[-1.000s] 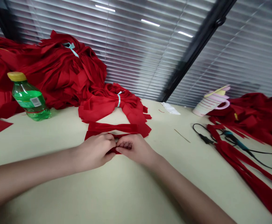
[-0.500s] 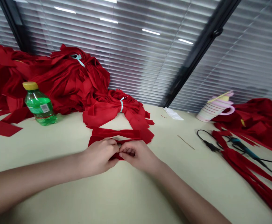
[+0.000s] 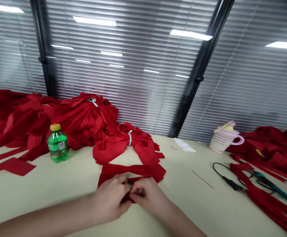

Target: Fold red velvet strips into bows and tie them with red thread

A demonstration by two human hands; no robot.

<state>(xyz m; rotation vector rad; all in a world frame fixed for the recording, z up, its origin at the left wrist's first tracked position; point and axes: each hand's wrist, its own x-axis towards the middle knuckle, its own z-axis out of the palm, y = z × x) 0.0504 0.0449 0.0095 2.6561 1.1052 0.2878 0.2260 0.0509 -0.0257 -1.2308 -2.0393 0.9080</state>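
Note:
My left hand and my right hand meet low in the middle of the head view, both with fingers closed. Between their fingertips they pinch a red fabric strip, mostly covered by the hands. Just beyond them another red strip lies flat on the table, with a gap of tabletop showing under its lower edge. Behind that sits a bundle of red fabric pieces, fanned out and tied with a pale blue ribbon.
Big red fabric heaps line the window at left. A green bottle with a yellow cap stands before them. At right are a striped cup, a teal-handled corded tool, long red strips and white paper.
The view has tilted up, so everything on the table sits lower and more window blinds show. Both hands keep their pinch on the strip, with little change in pose.

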